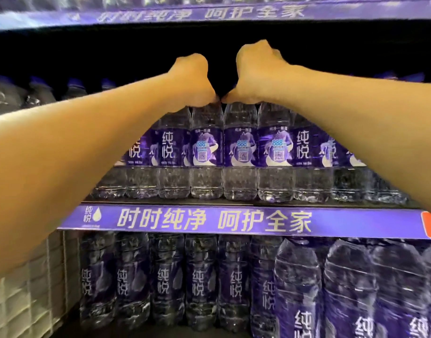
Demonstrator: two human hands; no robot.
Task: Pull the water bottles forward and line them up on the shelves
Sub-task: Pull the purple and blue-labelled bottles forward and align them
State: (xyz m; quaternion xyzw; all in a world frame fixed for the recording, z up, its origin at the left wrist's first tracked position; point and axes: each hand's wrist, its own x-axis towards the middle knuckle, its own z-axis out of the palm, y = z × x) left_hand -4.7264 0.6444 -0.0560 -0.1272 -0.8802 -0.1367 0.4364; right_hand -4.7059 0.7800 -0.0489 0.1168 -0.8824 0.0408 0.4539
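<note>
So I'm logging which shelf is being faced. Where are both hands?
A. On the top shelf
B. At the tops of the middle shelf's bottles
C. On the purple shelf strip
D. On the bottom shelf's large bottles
B: the left hand and right hand reach over the tops of the middle-shelf bottles, thumbs meeting above the front row.

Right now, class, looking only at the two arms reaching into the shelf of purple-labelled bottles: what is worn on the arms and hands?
Nothing shows as worn. The left hand and right hand are bare, with no gloves. Both forearms are bare as far as the picture's edge: no sleeve, cuff, watch or bracelet is visible. Any rings cannot be checked, since the fingers are hidden from view.
</note>
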